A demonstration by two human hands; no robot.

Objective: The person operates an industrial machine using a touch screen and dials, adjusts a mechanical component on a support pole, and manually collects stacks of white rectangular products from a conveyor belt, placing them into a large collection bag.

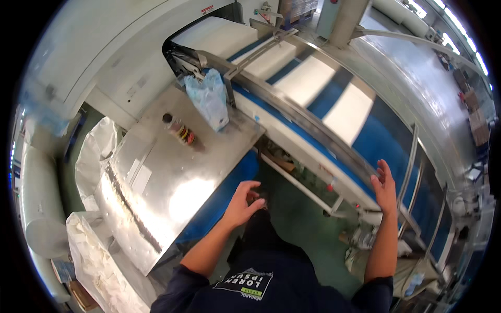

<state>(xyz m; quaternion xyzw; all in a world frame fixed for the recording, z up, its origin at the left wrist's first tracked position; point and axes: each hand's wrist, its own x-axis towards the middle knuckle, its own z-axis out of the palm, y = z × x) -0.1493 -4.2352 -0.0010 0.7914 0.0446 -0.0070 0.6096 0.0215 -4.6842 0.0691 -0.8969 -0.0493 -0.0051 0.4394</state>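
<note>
My left hand [242, 205] hangs in the air near the edge of a metal table [156, 172]. Its fingers are loosely bent, thumb apart, and nothing shows in them. Beside the conveyor's near rail, my right hand [385, 189] is raised with the fingers apart, holding nothing. Whether it touches the rail I cannot tell. Flat white pieces [348, 112] lie spaced out on the conveyor's blue belt [383, 133]. On the metal table stand or lie a dark-capped bottle [180, 130] and a light blue plastic bag [209, 99], both away from my hands.
A large white machine [120, 47] stands at the far left, where the belt meets its opening. White sacks [102, 266] sit left of the table, one with white scraps in it. Metal rails [297, 112] run along the conveyor. A grey post [343, 23] rises beyond it.
</note>
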